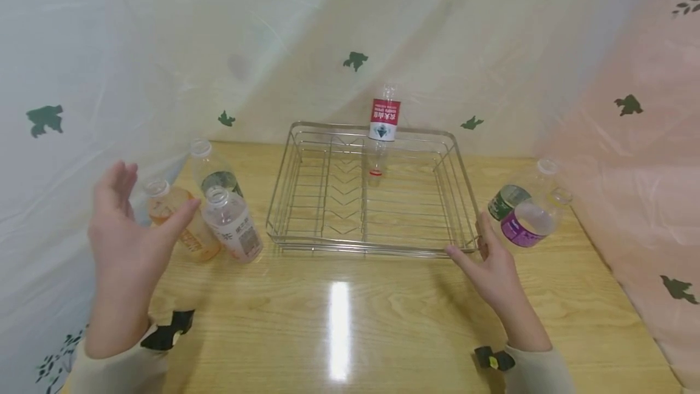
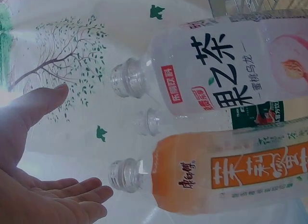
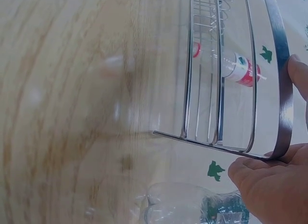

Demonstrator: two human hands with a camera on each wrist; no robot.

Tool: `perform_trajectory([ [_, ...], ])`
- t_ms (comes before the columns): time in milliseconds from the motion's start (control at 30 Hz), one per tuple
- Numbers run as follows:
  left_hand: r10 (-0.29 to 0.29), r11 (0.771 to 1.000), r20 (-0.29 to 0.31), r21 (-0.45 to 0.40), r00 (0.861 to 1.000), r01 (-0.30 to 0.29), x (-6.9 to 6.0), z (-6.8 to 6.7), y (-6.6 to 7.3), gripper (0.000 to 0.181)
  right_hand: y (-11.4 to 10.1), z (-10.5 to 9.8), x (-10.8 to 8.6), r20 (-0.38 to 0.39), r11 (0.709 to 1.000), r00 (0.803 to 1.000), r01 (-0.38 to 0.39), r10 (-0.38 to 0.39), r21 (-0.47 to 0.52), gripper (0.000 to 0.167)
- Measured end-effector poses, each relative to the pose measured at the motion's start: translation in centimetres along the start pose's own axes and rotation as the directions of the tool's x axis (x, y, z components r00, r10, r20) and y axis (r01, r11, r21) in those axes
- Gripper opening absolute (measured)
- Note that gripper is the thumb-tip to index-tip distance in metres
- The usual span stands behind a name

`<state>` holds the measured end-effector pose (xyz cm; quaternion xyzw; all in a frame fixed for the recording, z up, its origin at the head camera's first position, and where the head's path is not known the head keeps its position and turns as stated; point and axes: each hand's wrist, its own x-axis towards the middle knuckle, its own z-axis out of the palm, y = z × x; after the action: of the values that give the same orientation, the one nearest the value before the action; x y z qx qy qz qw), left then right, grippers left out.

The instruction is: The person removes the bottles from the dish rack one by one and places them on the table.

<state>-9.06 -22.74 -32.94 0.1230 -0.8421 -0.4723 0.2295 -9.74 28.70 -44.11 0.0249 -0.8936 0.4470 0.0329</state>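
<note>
My left hand [image 1: 128,236] is spread beside three uncapped clear plastic bottles and holds nothing. In the left wrist view its fingertips come close to the mouth of the orange-labelled bottle [image 2: 183,173]. The peach-labelled bottle [image 2: 226,67] stands beside it; a green-labelled bottle [image 1: 221,175] stands behind both. My right hand [image 1: 492,263] grips the front right corner of a wire dish rack [image 1: 350,248], thumb on the front rim and fingers along the side. Inside the rack, a red-and-white-labelled bottle [image 1: 385,120] leans upside down against the back rim, red cap low.
Right of the rack, near my right hand, are two clear bottles, one with a green label [image 1: 508,199] and one with a purple label [image 1: 527,224]. A wooden table [image 1: 404,315] carries everything. A patterned curtain [image 1: 262,47] hangs behind and along both sides.
</note>
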Motion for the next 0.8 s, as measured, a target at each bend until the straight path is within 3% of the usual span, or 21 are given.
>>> perform_trajectory([
  [133,0.083,0.995,-0.018,-0.045,0.996,-0.084,-0.3,0.1,0.9,0.097,-0.1,0.0,0.0,0.000,1.000,1.000,0.001,-0.001,0.006,0.101],
  [333,0.168,0.981,0.003,-0.095,0.986,-0.167,-0.9,0.5,2.9,0.095,-0.1,0.0,0.0,-0.003,1.000,1.000,-0.001,0.001,0.003,0.101],
  [600,0.189,0.976,0.097,-0.129,0.977,-0.176,-1.6,1.7,5.0,0.095,-0.1,0.0,0.0,-0.007,1.000,1.000,-0.008,0.008,0.000,0.101],
  [800,0.297,0.944,0.099,-0.183,0.950,-0.276,-1.7,3.1,5.6,0.091,-0.3,-0.1,0.0,-0.002,1.000,1.000,-0.016,0.016,-0.005,0.102],
])
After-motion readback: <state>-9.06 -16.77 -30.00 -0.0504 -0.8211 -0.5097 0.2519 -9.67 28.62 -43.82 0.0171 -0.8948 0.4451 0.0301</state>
